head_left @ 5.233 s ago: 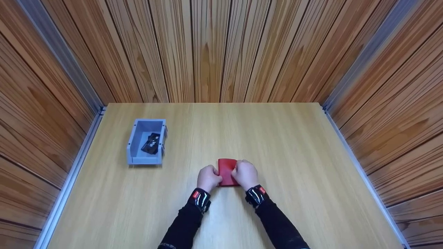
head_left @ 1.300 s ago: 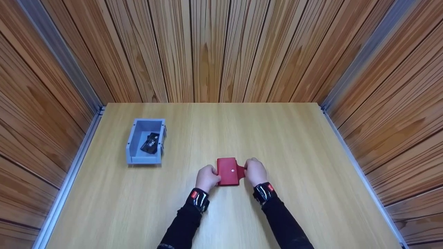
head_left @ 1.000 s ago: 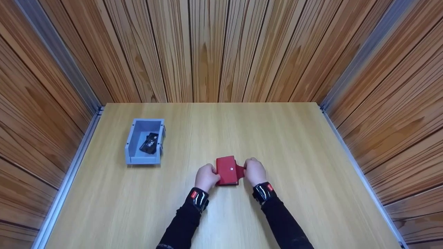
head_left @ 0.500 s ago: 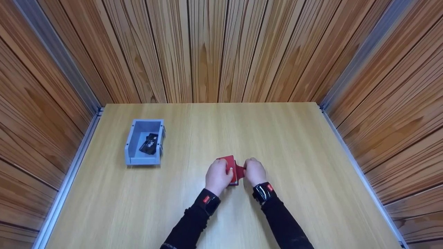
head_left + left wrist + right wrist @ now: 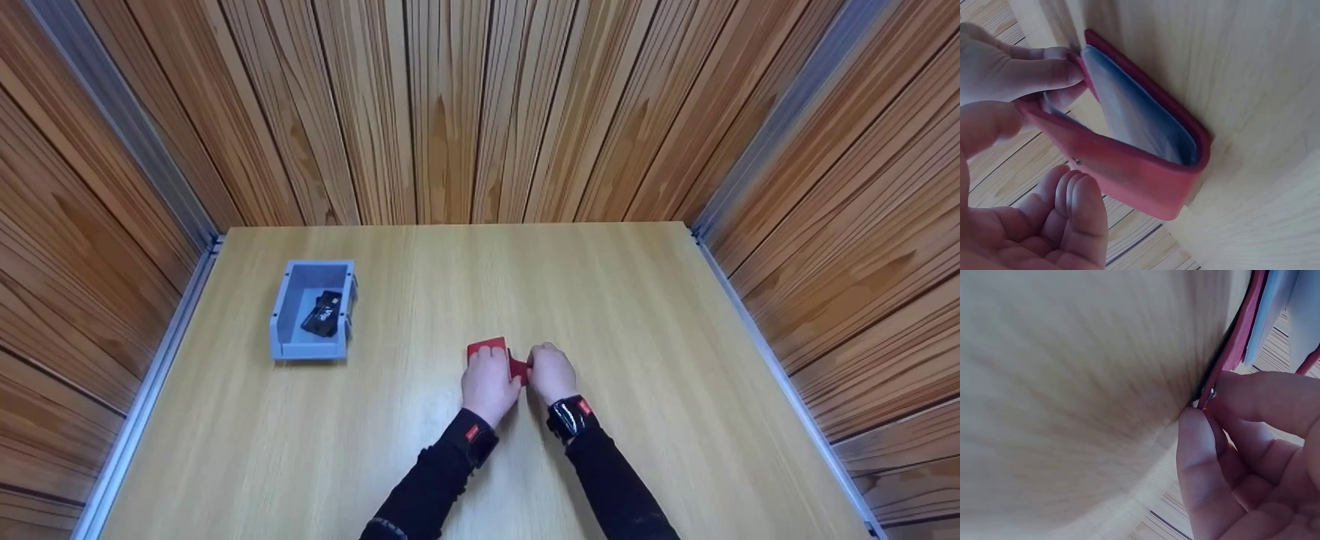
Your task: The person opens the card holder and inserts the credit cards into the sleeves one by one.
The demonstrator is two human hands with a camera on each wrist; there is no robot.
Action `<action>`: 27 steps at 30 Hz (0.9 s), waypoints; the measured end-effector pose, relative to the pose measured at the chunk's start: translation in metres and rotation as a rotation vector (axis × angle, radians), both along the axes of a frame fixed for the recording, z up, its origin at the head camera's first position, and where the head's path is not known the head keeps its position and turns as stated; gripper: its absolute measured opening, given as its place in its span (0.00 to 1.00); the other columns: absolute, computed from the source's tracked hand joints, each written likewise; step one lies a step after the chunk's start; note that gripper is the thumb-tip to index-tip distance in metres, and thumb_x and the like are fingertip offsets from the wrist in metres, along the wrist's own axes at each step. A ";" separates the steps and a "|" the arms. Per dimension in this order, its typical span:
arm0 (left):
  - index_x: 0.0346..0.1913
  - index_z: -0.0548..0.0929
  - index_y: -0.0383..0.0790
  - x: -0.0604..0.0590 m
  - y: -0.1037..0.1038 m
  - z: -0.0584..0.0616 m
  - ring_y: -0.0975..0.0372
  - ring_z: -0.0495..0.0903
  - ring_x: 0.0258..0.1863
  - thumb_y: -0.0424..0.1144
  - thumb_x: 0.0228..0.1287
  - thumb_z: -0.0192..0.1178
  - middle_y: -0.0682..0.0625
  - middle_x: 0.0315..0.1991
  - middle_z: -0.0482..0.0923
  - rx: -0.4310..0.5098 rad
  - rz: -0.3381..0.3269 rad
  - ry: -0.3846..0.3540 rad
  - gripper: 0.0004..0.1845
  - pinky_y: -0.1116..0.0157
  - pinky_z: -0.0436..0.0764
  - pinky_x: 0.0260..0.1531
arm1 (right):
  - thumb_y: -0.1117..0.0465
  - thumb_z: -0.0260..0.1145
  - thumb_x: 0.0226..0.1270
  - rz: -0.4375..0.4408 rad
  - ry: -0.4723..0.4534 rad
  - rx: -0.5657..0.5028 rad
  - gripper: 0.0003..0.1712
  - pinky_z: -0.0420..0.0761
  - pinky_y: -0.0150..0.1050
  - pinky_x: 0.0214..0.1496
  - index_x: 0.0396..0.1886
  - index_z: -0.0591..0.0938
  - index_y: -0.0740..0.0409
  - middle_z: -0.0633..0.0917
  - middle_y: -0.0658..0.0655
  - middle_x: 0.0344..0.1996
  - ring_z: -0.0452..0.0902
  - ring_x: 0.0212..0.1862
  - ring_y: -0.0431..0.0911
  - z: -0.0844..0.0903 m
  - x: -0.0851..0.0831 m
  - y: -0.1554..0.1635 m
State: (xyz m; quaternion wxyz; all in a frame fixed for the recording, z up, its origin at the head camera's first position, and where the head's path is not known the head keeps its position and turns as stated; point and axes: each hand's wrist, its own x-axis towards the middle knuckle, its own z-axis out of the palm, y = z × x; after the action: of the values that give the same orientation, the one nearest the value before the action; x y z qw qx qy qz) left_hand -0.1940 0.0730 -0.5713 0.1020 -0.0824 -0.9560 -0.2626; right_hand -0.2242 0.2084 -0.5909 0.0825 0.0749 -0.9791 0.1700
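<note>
A red card holder (image 5: 486, 343) stands partly opened on the table, its fold toward the left. Clear plastic sleeves (image 5: 1134, 107) show between its two covers in the left wrist view. My left hand (image 5: 489, 386) lies across the front cover; its thumb is at the cover's free edge and its bent fingers are at the outer face, near a small metal snap (image 5: 1077, 162). With thumb and fingers, my right hand (image 5: 552, 373) pinches the closing tab (image 5: 1210, 389) at the holder's right side. Most of the front cover is hidden by my left hand in the head view.
A blue-grey plastic bin (image 5: 309, 350) stands at the left of the wooden table (image 5: 615, 300), with black cards (image 5: 323, 313) in it. Wood-panelled walls (image 5: 450, 112) enclose the table at the back and both sides.
My left hand has moved right from the holder's left edge onto its front cover, and the cover has lifted from the back. Earlier my right hand moved outward to the tab; it stays there.
</note>
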 end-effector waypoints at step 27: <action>0.37 0.79 0.31 -0.003 -0.018 0.009 0.49 0.80 0.32 0.37 0.49 0.71 0.41 0.32 0.79 0.120 0.031 -0.054 0.16 0.54 0.79 0.33 | 0.70 0.73 0.48 -0.011 -0.037 -0.026 0.08 0.78 0.51 0.35 0.23 0.80 0.63 0.79 0.59 0.26 0.79 0.31 0.58 0.003 0.000 0.000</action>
State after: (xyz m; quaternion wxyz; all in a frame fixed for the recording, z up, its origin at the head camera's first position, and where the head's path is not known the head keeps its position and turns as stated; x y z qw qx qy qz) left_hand -0.1971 0.0554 -0.5619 0.0850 -0.0542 -0.9421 -0.3198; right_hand -0.2240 0.2081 -0.5883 0.0661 0.0654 -0.9786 0.1837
